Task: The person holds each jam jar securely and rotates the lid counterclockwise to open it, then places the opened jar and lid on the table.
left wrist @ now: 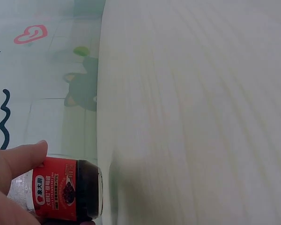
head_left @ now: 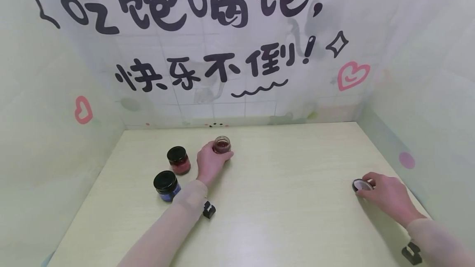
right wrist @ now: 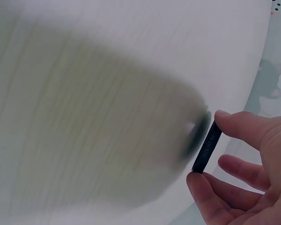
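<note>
At the back of the table, my left hand [head_left: 212, 160] grips a small glass jar [head_left: 222, 146] of dark red jam with no lid on its mouth. A red label [left wrist: 57, 187] wraps the jar in the left wrist view; whether its base touches the table I cannot tell. Far to the right, my right hand [head_left: 391, 197] pinches a round black jar lid [head_left: 361, 185] by its rim, its pale inner side turned up. Seen edge-on in the right wrist view, the lid [right wrist: 207, 149] sits between thumb and fingertips, just over the tabletop.
Left of my left hand stands a black-lidded jar [head_left: 179, 161] with a red label. Nearer to me is another black-lidded jar [head_left: 166, 186], blue-labelled and close to my left forearm. Printed cloth walls [head_left: 237, 106] enclose the pale wooden table [head_left: 282, 201] at back and sides.
</note>
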The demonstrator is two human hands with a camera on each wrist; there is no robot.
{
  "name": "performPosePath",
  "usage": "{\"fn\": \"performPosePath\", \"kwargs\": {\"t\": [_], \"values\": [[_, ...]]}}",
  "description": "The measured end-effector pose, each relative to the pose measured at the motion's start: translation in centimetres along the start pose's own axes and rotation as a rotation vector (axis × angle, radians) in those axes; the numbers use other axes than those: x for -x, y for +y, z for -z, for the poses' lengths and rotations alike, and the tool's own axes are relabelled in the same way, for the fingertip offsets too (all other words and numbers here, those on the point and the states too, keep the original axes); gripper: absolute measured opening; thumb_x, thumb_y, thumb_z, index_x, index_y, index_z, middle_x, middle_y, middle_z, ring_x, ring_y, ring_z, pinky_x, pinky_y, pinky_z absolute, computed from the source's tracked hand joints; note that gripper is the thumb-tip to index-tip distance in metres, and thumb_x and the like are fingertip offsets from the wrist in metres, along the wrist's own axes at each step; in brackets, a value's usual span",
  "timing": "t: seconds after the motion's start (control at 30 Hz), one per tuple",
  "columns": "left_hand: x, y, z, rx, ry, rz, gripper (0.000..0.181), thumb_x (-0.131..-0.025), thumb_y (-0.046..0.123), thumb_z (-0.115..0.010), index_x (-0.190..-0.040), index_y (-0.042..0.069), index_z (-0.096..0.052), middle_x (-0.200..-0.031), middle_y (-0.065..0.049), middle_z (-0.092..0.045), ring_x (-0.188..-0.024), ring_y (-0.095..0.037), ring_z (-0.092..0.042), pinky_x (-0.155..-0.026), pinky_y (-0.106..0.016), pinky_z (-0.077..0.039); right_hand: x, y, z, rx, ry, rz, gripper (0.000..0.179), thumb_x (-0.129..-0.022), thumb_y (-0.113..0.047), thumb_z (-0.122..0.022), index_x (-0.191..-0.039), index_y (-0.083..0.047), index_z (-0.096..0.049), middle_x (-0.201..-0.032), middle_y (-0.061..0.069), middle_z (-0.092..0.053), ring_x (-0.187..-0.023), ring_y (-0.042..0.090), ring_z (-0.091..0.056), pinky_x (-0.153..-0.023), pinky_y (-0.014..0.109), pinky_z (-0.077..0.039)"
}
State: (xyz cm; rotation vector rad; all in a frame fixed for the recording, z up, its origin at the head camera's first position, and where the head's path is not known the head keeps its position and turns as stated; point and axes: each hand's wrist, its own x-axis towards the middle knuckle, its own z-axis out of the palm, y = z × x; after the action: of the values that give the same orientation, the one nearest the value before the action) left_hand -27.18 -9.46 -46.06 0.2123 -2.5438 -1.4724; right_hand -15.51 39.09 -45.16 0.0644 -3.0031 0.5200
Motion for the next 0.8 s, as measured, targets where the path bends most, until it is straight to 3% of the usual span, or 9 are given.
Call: {"fn": "performPosePath", "kwargs": {"t": [0.13,0.27,0.6,0.8], "values": [[-0.4,0.1,-0.1,0.012,-0.007,0.007,0.054,-0.076,0.025,-0.089,-0.121,0.004,-0.066,-0.117,-0.013,-0.07,-0.113,-0.03,-0.063,-0.1,-0.046,-0.047,-0.2,0.9,0.3,0.024,0.001,0.006,0.059,-0.077,-0.027,-0.084,-0.12,0.006,-0.063,-0.089,0.015,-0.071,-0.078,0.031,-0.064,-0.065,0.042,-0.047],[-1.0,0.0,-0.2,0.024,-0.006,0.016,0.054,-0.077,0.023,-0.089,-0.122,0.004,-0.066,-0.117,-0.013,-0.07,-0.114,-0.029,-0.063,-0.1,-0.045,-0.047,-0.3,1.4,0.7,0.039,-0.023,0.006,0.062,-0.078,-0.025,-0.082,-0.124,0.009,-0.059,-0.088,0.017,-0.069,-0.078,0.032,-0.064,-0.067,0.049,-0.049],[-2.4,-0.5,-0.3,0.016,-0.004,0.032,0.054,-0.076,0.024,-0.089,-0.121,0.003,-0.068,-0.116,-0.014,-0.071,-0.114,-0.03,-0.062,-0.102,-0.044,-0.045,-0.7,1.7,1.3,0.054,-0.092,0.009,0.054,-0.072,-0.011,-0.072,-0.12,0.01,-0.061,-0.08,0.01,-0.061,-0.067,0.021,-0.05,-0.059,0.037,-0.042],[-2.8,-0.6,-0.4,0.007,-0.023,0.052,0.055,-0.074,0.025,-0.089,-0.12,0.002,-0.068,-0.115,-0.015,-0.071,-0.113,-0.031,-0.063,-0.101,-0.044,-0.046,-0.9,2.2,1.4,0.06,-0.114,0.006,0.047,-0.067,-0.009,-0.073,-0.112,0.005,-0.067,-0.08,0.01,-0.062,-0.069,0.023,-0.051,-0.057,0.037,-0.041]]}}
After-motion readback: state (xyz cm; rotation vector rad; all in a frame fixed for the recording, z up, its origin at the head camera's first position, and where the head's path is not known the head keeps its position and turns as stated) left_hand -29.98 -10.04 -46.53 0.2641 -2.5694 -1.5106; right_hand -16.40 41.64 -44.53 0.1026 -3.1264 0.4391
